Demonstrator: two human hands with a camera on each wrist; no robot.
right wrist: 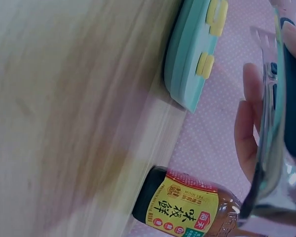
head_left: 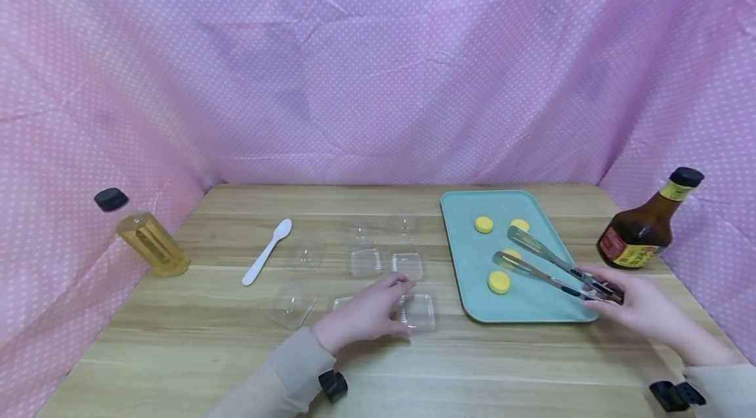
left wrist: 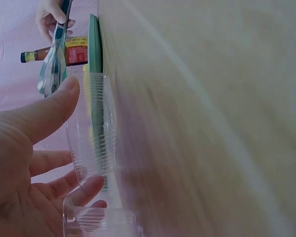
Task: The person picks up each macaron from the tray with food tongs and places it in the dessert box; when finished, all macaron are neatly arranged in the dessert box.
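My left hand (head_left: pixel 369 313) is beside a clear plastic container (head_left: pixel 418 313), its thumb and fingers spread apart at the container's left side; in the left wrist view no firm grip on the container (left wrist: pixel 91 133) shows. My right hand (head_left: pixel 644 306) holds metal tongs (head_left: pixel 549 280) by their dark handles over a pale green tray (head_left: pixel 472 303). The tongs' two arms stand apart, tips pointing left. Several round yellow pieces (head_left: pixel 499 283) lie on the tray. One yellow piece (head_left: pixel 511 253) is partly hidden by the lower tong arm.
More clear containers (head_left: pixel 366 262) stand around the left hand, some hidden behind it. A white spoon (head_left: pixel 267 252) lies left of them. At the far left is a bottle of yellow liquid (head_left: pixel 153 244); a brown soy sauce bottle (head_left: pixel 634 234) stands right of the tray.
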